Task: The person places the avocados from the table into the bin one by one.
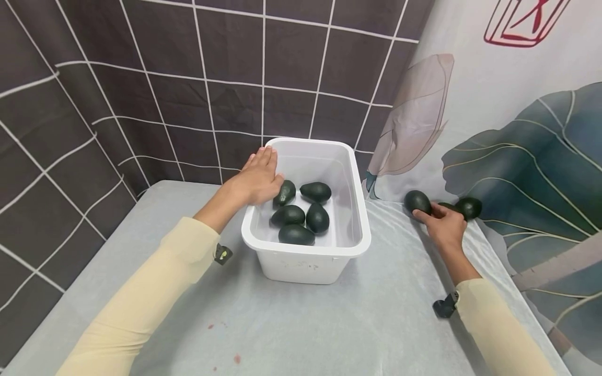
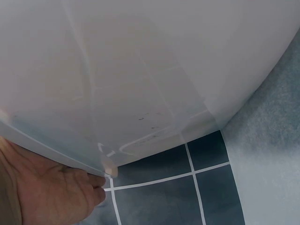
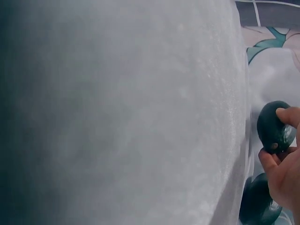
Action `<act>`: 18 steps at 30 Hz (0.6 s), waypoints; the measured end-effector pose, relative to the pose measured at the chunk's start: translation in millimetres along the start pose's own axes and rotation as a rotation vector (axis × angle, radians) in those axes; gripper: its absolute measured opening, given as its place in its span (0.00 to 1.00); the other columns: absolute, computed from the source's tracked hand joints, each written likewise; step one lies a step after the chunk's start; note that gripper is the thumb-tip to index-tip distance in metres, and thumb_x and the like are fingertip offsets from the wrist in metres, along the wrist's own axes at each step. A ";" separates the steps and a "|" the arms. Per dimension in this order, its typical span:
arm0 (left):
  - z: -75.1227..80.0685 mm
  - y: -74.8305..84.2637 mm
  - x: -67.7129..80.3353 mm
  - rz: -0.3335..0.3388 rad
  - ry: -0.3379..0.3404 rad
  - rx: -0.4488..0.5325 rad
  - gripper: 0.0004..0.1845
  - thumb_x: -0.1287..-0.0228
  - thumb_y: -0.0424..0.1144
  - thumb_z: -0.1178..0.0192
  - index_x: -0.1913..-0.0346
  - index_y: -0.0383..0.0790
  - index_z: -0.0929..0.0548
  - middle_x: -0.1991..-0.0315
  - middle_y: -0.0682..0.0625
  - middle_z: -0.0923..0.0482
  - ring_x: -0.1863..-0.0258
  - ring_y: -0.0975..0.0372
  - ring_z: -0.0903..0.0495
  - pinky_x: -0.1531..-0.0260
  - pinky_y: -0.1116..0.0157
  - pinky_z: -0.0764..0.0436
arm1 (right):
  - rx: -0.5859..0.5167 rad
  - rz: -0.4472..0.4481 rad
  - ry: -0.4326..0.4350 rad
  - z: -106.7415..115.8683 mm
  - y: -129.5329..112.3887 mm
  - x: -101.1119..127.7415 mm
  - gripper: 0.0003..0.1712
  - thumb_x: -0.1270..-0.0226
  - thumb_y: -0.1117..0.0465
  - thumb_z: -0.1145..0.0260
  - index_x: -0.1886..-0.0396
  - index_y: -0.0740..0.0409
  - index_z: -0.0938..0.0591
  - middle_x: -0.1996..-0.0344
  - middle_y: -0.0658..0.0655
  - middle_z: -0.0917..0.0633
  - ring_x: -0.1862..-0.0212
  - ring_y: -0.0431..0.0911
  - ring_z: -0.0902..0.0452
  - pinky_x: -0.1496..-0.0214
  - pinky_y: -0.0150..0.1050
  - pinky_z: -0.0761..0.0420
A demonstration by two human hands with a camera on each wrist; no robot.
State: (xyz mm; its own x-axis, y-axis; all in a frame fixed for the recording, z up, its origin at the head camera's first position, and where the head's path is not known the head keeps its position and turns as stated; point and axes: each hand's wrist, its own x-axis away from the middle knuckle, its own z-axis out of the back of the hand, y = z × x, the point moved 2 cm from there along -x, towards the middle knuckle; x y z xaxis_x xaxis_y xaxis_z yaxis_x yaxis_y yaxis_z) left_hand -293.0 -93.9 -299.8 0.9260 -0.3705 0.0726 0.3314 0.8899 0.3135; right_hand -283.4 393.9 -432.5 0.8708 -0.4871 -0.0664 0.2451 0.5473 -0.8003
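Observation:
Inside a white plastic tub (image 1: 308, 266) lie several dark green avocados (image 1: 317, 218). My left hand (image 1: 257, 177) rests on the tub's left rim with its fingers extended; the left wrist view shows the palm (image 2: 51, 197) against the outside of that rim. Off to the right, my right hand (image 1: 444, 227) pinches an avocado (image 1: 416, 200) between thumb and fingers at the table's far right edge. Beside that hand lies another avocado (image 1: 469, 208), and part of one more (image 1: 449, 206) shows behind the fingers. The right wrist view shows the pinched avocado (image 3: 274, 126) above another avocado (image 3: 258, 201).
A pale grey cloth covers the table (image 1: 291, 324), with a few small reddish spots near the front. Behind and to the left hangs a dark curtain (image 1: 226, 57) with a white grid. A leaf-patterned curtain (image 1: 541, 156) borders the table on the right.

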 end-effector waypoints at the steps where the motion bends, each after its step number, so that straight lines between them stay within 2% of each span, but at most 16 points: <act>1: -0.3 -0.1 -0.5 -0.002 0.001 -0.003 0.43 0.11 0.50 0.66 0.09 0.24 0.61 0.06 0.31 0.71 0.05 0.42 0.71 0.05 0.47 0.67 | -0.009 0.000 0.002 0.1 -0.1 0.6 0.44 0.25 0.42 0.22 0.17 0.57 0.22 0.24 0.66 0.18 0.12 0.60 0.35 0.10 0.63 0.38; 6: -0.8 0.4 -0.8 0.000 0.002 -0.007 0.43 0.10 0.50 0.66 0.09 0.24 0.61 0.06 0.31 0.70 0.05 0.42 0.71 0.05 0.47 0.67 | -0.025 0.021 0.011 0.8 -2.9 3.9 0.44 0.27 0.42 0.20 0.19 0.55 0.20 0.25 0.65 0.15 0.16 0.60 0.29 0.10 0.62 0.38; 9: -0.7 0.6 -0.7 0.003 -0.001 -0.007 0.43 0.10 0.50 0.66 0.09 0.25 0.61 0.06 0.31 0.70 0.05 0.42 0.71 0.05 0.47 0.68 | -0.021 0.034 0.012 1.2 -6.4 5.9 0.43 0.28 0.42 0.19 0.20 0.54 0.18 0.27 0.64 0.13 0.20 0.59 0.22 0.12 0.59 0.31; 12: -0.3 0.3 -0.7 0.003 0.000 -0.012 0.43 0.10 0.50 0.66 0.09 0.25 0.61 0.06 0.31 0.71 0.05 0.42 0.71 0.05 0.47 0.68 | -0.013 0.056 0.006 1.9 -9.7 6.3 0.43 0.29 0.41 0.19 0.21 0.54 0.17 0.28 0.64 0.13 0.22 0.59 0.19 0.13 0.58 0.28; 14: -0.2 0.0 -0.7 0.002 0.000 -0.016 0.43 0.10 0.51 0.66 0.09 0.25 0.62 0.06 0.31 0.71 0.05 0.42 0.71 0.05 0.47 0.68 | -0.009 0.078 0.003 2.5 -12.0 6.8 0.42 0.29 0.41 0.18 0.21 0.54 0.17 0.29 0.64 0.12 0.23 0.60 0.18 0.12 0.59 0.32; 18: -0.1 0.5 -0.3 -0.002 -0.002 -0.016 0.43 0.10 0.50 0.67 0.09 0.24 0.62 0.06 0.31 0.71 0.05 0.41 0.71 0.05 0.47 0.67 | -0.001 0.100 -0.020 3.4 -15.6 8.0 0.43 0.29 0.40 0.18 0.21 0.54 0.17 0.28 0.63 0.12 0.24 0.60 0.17 0.12 0.58 0.31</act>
State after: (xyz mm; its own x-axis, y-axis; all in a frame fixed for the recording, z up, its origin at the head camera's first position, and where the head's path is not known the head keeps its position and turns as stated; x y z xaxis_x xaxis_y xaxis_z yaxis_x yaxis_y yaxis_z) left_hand -293.1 -93.3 -299.7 0.9252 -0.3723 0.0737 0.3358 0.8934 0.2984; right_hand -278.7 383.8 -418.6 0.8991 -0.4166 -0.1344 0.1559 0.5918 -0.7909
